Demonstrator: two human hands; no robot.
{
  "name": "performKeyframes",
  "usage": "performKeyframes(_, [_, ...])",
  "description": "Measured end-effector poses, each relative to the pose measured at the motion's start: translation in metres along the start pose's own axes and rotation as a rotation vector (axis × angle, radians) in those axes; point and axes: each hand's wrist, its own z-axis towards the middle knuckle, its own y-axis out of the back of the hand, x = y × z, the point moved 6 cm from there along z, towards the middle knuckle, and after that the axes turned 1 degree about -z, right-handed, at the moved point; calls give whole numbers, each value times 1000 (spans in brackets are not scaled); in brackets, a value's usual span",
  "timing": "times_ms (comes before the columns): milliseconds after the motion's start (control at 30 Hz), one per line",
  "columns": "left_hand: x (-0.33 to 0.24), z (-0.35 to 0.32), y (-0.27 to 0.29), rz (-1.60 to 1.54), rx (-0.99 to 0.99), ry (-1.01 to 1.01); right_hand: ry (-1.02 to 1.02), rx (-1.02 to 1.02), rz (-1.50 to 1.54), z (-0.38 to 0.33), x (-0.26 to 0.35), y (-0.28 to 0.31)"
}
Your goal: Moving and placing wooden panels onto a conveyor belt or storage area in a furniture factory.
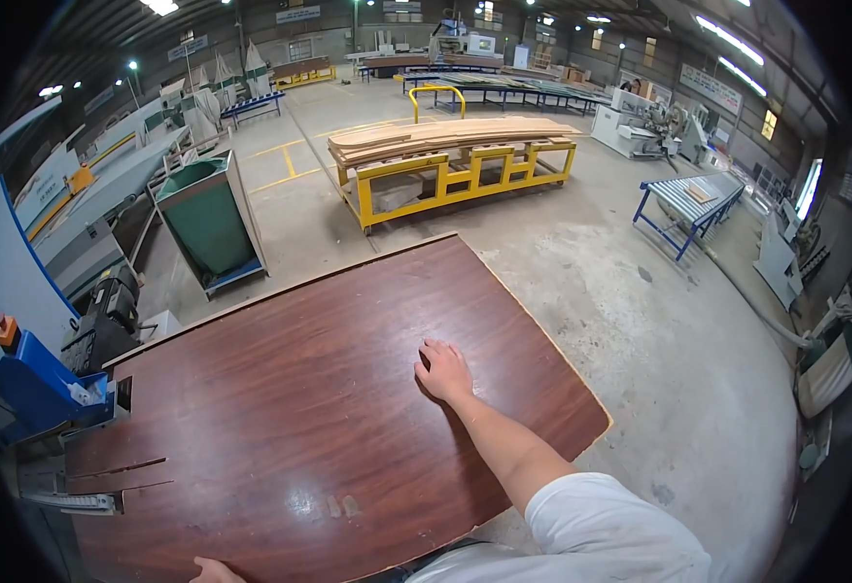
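A large reddish-brown wood-grain tabletop spreads in front of me, its surface glossy, with light, worn edges. My right hand rests on it right of the middle, palm down, fingers slightly bent and holding nothing. The right arm reaches in from the lower right in a white sleeve. At the lower rim, my left hand lies at the near side of the tabletop. Only part of it shows, with a finger stretched out and nothing visible in its grasp. Two narrow slots run into the board at the left.
A blue machine part with an orange button box stands at the table's left end, near a black motor. Beyond are a green-lined bin, a yellow cart stacked with wooden boards, and a blue-legged roller conveyor.
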Motion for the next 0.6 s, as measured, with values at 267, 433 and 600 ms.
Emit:
performKeyframes(267, [-4, -7, 4, -1, 18, -53, -32, 25, -4, -5, -4, 3])
performKeyframes(433, [-7, -15, 11, -5, 25, -61, -36, 41, -4, -6, -5, 6])
performKeyframes(600, [21, 21, -16, 6, -63, 114, -68, 97, 50, 5, 5, -2])
